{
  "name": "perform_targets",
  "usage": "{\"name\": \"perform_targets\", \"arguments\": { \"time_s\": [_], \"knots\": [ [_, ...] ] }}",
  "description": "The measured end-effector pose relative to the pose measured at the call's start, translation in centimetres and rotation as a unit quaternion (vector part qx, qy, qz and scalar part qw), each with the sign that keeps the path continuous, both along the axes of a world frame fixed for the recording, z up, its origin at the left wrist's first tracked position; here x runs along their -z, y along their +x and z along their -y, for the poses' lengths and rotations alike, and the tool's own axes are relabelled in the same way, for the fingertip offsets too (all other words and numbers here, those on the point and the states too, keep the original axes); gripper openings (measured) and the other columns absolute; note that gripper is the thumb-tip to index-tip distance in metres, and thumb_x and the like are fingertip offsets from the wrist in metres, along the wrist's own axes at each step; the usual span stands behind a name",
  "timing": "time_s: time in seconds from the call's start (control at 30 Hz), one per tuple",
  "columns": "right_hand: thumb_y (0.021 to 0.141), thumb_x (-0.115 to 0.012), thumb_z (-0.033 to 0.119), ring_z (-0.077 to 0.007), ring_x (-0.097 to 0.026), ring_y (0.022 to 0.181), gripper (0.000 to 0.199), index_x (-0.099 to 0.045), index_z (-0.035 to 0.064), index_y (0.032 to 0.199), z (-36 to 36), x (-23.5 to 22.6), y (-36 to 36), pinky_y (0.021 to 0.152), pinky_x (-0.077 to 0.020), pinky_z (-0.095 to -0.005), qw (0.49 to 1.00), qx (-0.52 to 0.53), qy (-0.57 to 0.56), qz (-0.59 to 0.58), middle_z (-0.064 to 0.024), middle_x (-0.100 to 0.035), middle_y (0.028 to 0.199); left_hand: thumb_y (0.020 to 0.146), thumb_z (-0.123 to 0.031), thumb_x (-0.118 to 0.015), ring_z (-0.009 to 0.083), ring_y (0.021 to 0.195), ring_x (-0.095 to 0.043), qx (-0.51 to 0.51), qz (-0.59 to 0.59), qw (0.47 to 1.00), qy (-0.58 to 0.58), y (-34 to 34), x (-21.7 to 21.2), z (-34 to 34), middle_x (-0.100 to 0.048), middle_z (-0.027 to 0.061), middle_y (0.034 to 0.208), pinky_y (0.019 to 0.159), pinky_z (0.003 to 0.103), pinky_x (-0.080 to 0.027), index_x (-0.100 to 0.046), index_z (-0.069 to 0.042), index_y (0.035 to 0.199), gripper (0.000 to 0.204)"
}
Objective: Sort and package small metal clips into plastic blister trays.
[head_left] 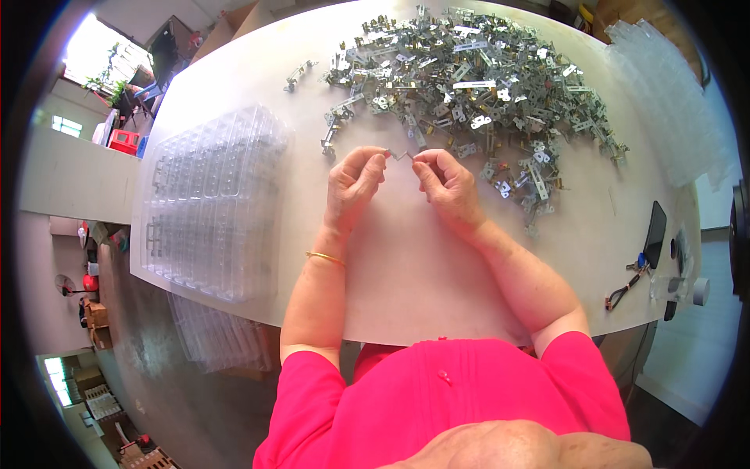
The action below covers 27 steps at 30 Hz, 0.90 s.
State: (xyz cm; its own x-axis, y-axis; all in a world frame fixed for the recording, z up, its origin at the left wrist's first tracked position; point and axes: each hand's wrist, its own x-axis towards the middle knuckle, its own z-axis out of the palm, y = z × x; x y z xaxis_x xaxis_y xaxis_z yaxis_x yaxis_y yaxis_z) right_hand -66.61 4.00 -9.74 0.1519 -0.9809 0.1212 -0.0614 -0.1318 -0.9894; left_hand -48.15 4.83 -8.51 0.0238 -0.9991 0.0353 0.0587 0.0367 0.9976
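Between my two hands, just in front of the heap, is a small silvery metal bracket. My left hand pinches one end of it between thumb and forefinger. At the other end, my right hand has its thumb and forefinger closed on it too. The bracket's exact shape is partly hidden by my fingertips. Beyond my hands spreads a large heap of small metal brackets, silver with some brass-coloured bits. To the left of my left hand stands a stack of clear plastic trays with rows of compartments.
At the far right lie more clear plastic trays. A black phone and keys on a strap are near the right table edge. More clear trays sit below the left front edge. Two small brackets lie left of the heap.
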Motion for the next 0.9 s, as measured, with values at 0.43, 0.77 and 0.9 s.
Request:
{"name": "perform_targets", "arguments": {
  "time_s": [0.43,0.77,0.9],
  "knots": [
    [0.1,-0.058,0.014,-0.0071,-0.059,0.061,0.019,-0.059,0.0048,0.117,0.1,-0.1,-0.4,0.054,-0.0492,-0.0231,0.993,-0.066,0.075,0.054,-0.0016,-0.063,0.075,0.098,-0.018,-0.063,0.0008,0.062,-0.047,0.009,0.062,0.996,-0.057,0.4,0.5,0.2,-0.057,-0.0054,0.073,0.052,0.016,-0.036,-0.068,-0.005,0.104,0.015],
    [0.101,-0.058,0.014,-0.008,-0.061,0.062,0.021,-0.059,0.0023,0.118,-0.1,0.4,-0.4,0.055,-0.0504,-0.0228,0.989,-0.08,0.09,0.089,-0.0028,-0.064,0.076,0.099,-0.02,-0.062,0.0003,0.059,-0.045,0.029,0.021,0.999,-0.025,0.5,0.0,-0.2,-0.056,-0.004,0.074,0.048,0.017,-0.032,-0.067,-0.004,0.105,0.018],
    [0.101,-0.057,0.014,-0.0084,-0.061,0.062,0.022,-0.059,0.0028,0.12,0.8,0.0,-0.5,0.054,-0.0507,-0.0233,0.986,-0.083,0.094,0.107,-0.0035,-0.065,0.078,0.098,-0.022,-0.062,0.0003,0.058,-0.042,0.083,-0.069,0.992,0.059,0.3,-0.8,0.0,-0.057,-0.0027,0.074,0.05,0.016,-0.03,-0.068,-0.004,0.104,0.02]
  ]
}}
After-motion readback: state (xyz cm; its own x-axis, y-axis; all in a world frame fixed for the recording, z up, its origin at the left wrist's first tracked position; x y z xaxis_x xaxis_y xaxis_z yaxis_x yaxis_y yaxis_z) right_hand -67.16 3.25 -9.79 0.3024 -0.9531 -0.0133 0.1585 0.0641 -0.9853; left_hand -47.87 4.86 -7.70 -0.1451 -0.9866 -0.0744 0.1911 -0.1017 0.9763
